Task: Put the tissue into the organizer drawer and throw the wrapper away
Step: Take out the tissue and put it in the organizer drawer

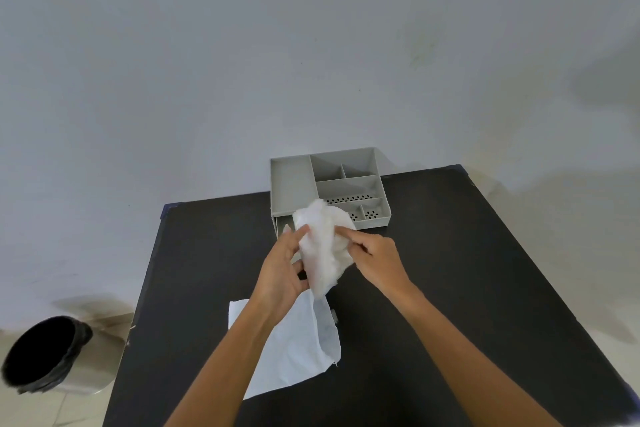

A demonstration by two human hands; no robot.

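Observation:
A crumpled white tissue (323, 246) is held above the black table between both hands. My left hand (282, 274) grips its left side and my right hand (375, 262) pinches its right side. Behind the tissue stands the grey organizer (291, 184), with several open compartments on top. Its drawer (282, 229) at the lower left looks pulled out a little, mostly hidden by the tissue and my left hand. A flat white wrapper (298, 347) lies on the table beneath my left forearm.
The black table (467, 288) stands against a pale wall, with the organizer at its far edge. On the floor at the lower left stands a round bin (45, 357) lined with a black bag.

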